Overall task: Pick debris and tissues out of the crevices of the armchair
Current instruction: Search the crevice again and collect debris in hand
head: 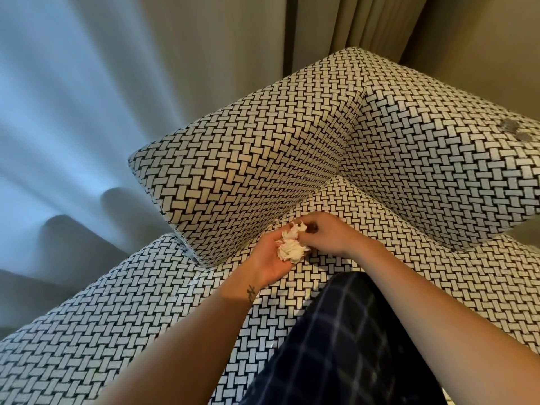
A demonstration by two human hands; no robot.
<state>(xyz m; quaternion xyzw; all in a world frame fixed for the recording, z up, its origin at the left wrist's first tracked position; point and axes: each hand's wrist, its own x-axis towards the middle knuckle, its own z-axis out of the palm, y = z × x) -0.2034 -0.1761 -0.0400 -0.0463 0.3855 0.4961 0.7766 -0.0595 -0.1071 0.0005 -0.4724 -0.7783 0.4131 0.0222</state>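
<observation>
The crumpled tissues [290,247] sit just below the centre of the frame. They form a light, soft white wad that squashes and tears easily and will likely shed scraps, so cup it loosely from beneath rather than squeeze it, and take any loose tuft near its bulk. The wad rests in your left hand [270,260], which is palm up with its fingers curled under and around the paper and mostly hidden by it. Your right hand [328,235], just to the right, has its fingertips bunched and pinching the wad's upper edge; whether they also hold a separate crumb cannot be told. Both hands hover over the armchair [263,159] seat, just below the crevice [292,208] between arm and cushion.
</observation>
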